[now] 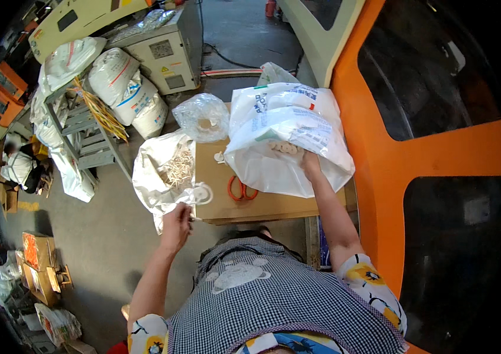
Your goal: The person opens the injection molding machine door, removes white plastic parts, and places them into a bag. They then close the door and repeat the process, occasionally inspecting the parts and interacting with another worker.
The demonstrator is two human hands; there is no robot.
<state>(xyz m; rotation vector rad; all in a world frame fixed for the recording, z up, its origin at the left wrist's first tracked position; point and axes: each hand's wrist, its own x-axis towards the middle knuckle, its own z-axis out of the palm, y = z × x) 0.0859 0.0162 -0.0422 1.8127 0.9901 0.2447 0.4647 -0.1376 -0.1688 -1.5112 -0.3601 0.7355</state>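
Note:
My left hand (177, 226) is at the near edge of the table, fingers curled. At its fingertips is a white plastic ring-shaped part (203, 193), which it appears to pinch. Just beyond lies an open white sack (150, 162) with many thin cream-coloured scraps (178, 168) in it. My right hand (309, 164) reaches into the mouth of a large white plastic bag (289, 124); its fingers are partly hidden there, beside several pale round pieces (286, 148). Orange-handled scissors (242, 189) lie on the cardboard-covered table (215, 171) between my hands.
A small white piece (220, 157) lies on the cardboard. Behind it sits a clear plastic-wrapped bundle (202, 118). An orange machine frame (374, 177) stands close on the right. Full white sacks (115, 76) and a grey step stand (88, 133) are at the left.

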